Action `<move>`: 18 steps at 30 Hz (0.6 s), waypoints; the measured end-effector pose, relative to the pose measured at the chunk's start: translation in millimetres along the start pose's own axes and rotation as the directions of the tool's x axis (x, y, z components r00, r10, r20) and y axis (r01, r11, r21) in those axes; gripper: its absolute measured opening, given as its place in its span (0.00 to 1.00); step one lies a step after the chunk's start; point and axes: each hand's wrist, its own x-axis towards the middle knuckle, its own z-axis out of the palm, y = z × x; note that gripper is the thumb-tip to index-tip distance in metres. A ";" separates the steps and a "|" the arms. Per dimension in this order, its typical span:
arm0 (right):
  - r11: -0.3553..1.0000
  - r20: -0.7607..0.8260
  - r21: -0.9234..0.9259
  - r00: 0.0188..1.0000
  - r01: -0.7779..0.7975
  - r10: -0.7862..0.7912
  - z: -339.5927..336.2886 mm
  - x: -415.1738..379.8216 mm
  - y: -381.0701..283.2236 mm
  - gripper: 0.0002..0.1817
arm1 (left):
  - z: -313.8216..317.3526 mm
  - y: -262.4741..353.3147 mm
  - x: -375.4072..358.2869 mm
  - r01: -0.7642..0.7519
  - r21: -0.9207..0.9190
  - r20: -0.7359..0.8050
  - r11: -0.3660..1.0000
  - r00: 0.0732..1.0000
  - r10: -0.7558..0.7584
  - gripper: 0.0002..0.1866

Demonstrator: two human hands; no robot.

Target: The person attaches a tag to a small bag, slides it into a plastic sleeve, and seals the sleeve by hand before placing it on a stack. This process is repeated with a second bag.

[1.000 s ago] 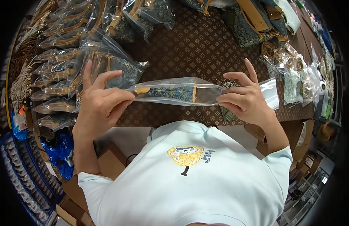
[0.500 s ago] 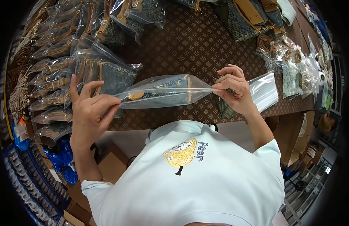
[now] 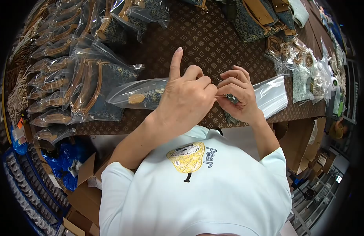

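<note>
A clear plastic bag (image 3: 117, 95) stretches across in front of me, with a blue-and-gold patterned pouch (image 3: 151, 101) with a tan leather piece (image 3: 136, 98) inside. My left hand (image 3: 186, 96) covers the bag's right part; its thumb and fingers are pinched at the bag's right end while the index finger points up. Directly beside it, my right hand (image 3: 240, 94) pinches that same end, its other fingers curled. A small dark item (image 3: 230, 96) with a light mark shows in the right palm; its kind is too small to make out.
Rows of bagged patterned handbags (image 3: 58, 83) with tan handles fill the left side. A stack of flat clear bags (image 3: 273, 94) lies right of my hands. Further right are bagged straps (image 3: 306, 67); another handbag (image 3: 256, 19) sits at the back. Cardboard boxes (image 3: 85, 196) stand below the table.
My left hand has moved right, from the bag's left end to its right end beside my right hand. The bag's left end is now free. The right hand has barely shifted.
</note>
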 end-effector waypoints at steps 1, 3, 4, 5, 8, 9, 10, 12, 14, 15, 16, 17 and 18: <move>1.000 -0.015 -0.008 1.000 -0.002 0.002 0.4 -1.7 0.3 0.09 | 0.0 -2.3 -0.1 -0.001 -0.015 -0.004 1.000 1.000 0.001 0.06; 1.000 -0.030 -0.006 1.000 -0.009 0.009 2.8 -4.7 0.2 0.09 | 1.9 -2.7 -0.5 -0.002 -0.031 0.005 1.000 1.000 0.003 0.04; 1.000 -0.037 -0.007 0.999 -0.004 0.004 3.6 -5.4 0.5 0.09 | 3.1 -2.6 -0.8 -0.007 -0.029 -0.014 1.000 1.000 0.006 0.04; 1.000 -0.039 -0.003 0.999 -0.006 0.006 3.4 -5.0 0.0 0.09 | 4.0 -3.0 -1.0 -0.011 -0.026 -0.035 1.000 0.999 0.010 0.04; 1.000 -0.032 0.006 0.999 -0.011 0.011 2.2 -2.8 -1.1 0.09 | 7.0 -2.7 0.5 -0.039 0.012 -0.034 0.999 0.999 0.039 0.04; 1.000 -0.035 0.012 0.999 -0.008 0.009 2.8 -3.5 -0.6 0.09 | 8.2 -3.8 0.3 -0.033 0.013 -0.035 0.999 0.999 0.034 0.04; 1.000 -0.039 0.016 0.999 -0.005 0.006 3.0 -3.8 0.1 0.09 | 9.7 -5.4 0.4 -0.044 0.011 -0.035 0.999 0.998 0.044 0.04; 1.000 -0.037 0.006 0.999 -0.004 0.004 3.0 -5.5 0.0 0.09 | 9.8 -7.2 -2.7 -0.046 0.011 -0.037 0.999 0.998 0.047 0.04; 1.000 -0.041 -0.003 0.999 0.004 -0.004 1.6 -6.2 -0.6 0.09 | 5.0 -14.0 -8.7 -0.057 0.043 0.003 0.997 0.998 0.057 0.04; 1.000 -0.031 -0.012 1.000 -0.003 0.002 -0.1 -7.7 -1.1 0.09 | 1.7 -18.4 -13.0 -0.051 0.048 0.002 0.998 0.999 0.051 0.04; 1.000 -0.021 -0.020 1.000 -0.012 0.011 -1.7 -10.1 -1.5 0.09 | -2.2 -23.7 -18.9 -0.036 0.064 -0.025 0.997 0.999 0.038 0.05; 1.000 -0.018 -0.016 1.000 -0.009 0.009 -3.7 -13.5 -0.4 0.09 | -6.2 -28.9 -24.9 -0.022 0.078 -0.052 0.997 0.998 0.026 0.05; 0.999 -0.001 -0.021 1.000 -0.027 0.027 -5.7 -17.5 1.0 0.09 | -11.5 -32.9 -31.6 0.003 0.101 -0.036 0.995 0.999 0.000 0.04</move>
